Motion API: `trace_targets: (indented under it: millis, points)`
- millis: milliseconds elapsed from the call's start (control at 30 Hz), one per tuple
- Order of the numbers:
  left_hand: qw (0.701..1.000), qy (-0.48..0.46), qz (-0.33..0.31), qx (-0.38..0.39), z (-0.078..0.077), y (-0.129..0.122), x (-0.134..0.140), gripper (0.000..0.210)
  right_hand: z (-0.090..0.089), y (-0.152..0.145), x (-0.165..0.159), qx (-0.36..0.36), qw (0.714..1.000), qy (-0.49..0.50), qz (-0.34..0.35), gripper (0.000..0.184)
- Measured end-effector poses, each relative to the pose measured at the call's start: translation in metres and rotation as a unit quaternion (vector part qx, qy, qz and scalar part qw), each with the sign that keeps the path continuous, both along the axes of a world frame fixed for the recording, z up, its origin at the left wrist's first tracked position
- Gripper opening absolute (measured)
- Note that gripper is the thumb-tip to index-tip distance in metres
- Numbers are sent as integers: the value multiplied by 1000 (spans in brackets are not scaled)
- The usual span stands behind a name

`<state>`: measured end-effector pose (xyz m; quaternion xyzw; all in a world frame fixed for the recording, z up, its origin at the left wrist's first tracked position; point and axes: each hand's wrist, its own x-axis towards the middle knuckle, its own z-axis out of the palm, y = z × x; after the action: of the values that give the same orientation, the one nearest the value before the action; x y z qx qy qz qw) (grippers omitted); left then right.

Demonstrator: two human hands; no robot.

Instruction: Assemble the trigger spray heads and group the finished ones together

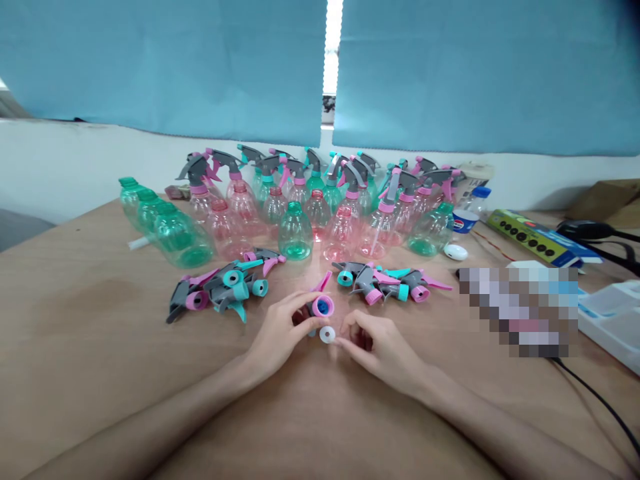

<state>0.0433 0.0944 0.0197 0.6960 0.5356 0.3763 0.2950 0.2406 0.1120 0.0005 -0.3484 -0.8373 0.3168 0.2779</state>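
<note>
My left hand (287, 323) is closed around a trigger spray head with a pink collar (323, 306). The collar's opening faces me and shows blue inside. Just below it is a small white ring-shaped washer (327, 335) with a hole in its middle. My right hand (375, 340) has its fingers curled, with the thumb tip at the washer's right edge. Beyond my hands, loose spray heads in pink, teal and grey lie in a left pile (235, 283) and a right pile (383, 280).
Pink bottles (225, 233) and green bottles (295, 233) stand across the back, several fitted with spray heads. A Pepsi cup (464, 221), a white oval case (455, 252), a green-blue box (540, 237) and a blurred-out device (520, 313) with a cable are at the right.
</note>
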Motion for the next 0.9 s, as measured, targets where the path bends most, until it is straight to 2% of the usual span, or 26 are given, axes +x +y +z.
trace_targets:
  millis: [100,200,333,433,600,900]
  points:
    - [999,-18,36,3,-2,1,-1,22,0,1,0,36,999,-36,-16,12]
    - [998,-25,59,10,-4,2,-2,22,-1,1,-1,73,996,-53,-5,21]
    - [998,-31,53,10,-3,1,-2,20,-2,2,-2,106,992,-60,18,31]
    - [998,-24,52,16,-2,-1,-2,20,-3,2,-3,120,990,-63,24,27]
    - [998,-21,45,25,-3,0,-3,20,-5,0,-2,88,995,-28,31,13]
    - [998,-3,36,42,-6,0,-3,22,0,0,-2,22,999,25,43,11]
